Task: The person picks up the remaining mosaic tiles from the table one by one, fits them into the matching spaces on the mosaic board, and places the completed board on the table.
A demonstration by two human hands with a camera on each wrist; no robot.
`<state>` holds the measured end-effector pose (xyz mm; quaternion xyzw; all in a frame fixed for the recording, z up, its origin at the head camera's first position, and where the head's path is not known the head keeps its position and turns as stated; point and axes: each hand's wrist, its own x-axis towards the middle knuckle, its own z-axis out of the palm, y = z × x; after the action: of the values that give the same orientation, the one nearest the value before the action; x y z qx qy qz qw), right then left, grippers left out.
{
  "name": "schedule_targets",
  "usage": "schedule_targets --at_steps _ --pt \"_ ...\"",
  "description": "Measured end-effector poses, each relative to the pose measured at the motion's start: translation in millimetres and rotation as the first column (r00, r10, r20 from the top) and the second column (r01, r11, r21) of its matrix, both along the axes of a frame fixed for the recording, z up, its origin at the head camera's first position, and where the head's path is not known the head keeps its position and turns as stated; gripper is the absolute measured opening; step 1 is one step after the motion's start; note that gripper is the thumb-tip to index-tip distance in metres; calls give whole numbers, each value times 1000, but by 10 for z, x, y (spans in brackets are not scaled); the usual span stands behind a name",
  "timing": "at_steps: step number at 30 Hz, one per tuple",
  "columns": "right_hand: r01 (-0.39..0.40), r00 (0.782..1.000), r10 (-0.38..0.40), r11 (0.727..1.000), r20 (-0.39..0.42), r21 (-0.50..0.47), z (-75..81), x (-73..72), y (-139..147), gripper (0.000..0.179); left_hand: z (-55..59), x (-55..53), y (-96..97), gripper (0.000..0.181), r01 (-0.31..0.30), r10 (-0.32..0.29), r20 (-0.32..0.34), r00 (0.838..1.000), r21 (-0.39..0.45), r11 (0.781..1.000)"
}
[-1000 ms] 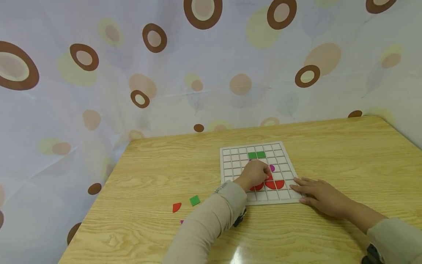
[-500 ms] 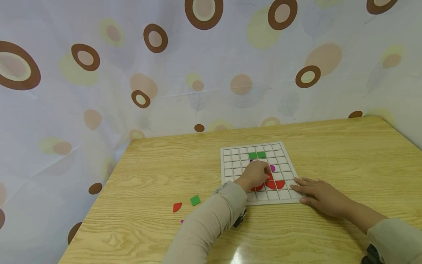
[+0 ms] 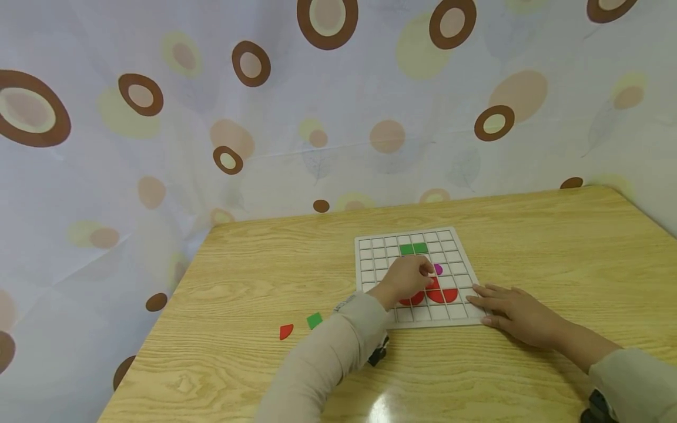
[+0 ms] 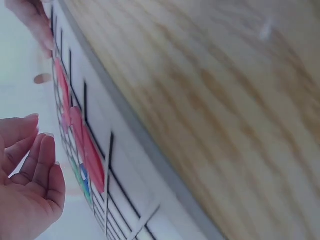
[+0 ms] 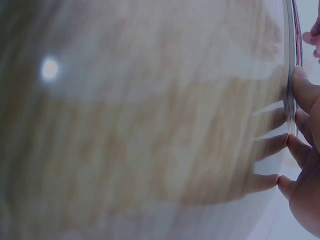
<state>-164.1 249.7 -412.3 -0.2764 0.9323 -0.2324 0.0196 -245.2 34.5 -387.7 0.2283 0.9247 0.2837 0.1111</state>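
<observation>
Should the unclenched right hand (image 3: 514, 313) jolt the board (image 3: 366, 264), red pieces (image 3: 449, 295) four o'clock of the empty left hand (image 3: 405, 277) may shift.

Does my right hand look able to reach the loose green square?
Probably not directly: the left sleeve lies between the right hand and the green square, so that arm should likely move first.

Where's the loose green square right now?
In the head view, the loose green square lies on the table, left of the grid board, between the loose red piece and the left sleeve.
</observation>
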Motion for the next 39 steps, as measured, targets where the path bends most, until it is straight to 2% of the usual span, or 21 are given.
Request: schedule_targets --at_steps 9,18,25,33,39 --pt "-7 1000 7 1000 -3 10 4 -8 13 44 164 85 -214 14 19 -19 8 1000 45 999" --pt "-10 1000 10 1000 -3 14 24 -11 11 44 288 127 -468 18 11 -19 66 998 128 992" --pt "-3 1000 3 1000 1 4 5 -9 6 44 382 189 -666 19 33 -43 69 997 141 989" --pt "-20 999 21 1000 -25 20 15 -12 2 43 466 272 -928 20 9 -30 123 992 168 986" --pt "-12 1000 11 1000 19 25 29 -20 -14 44 505 345 -1131 19 -15 -6 125 992 166 986"
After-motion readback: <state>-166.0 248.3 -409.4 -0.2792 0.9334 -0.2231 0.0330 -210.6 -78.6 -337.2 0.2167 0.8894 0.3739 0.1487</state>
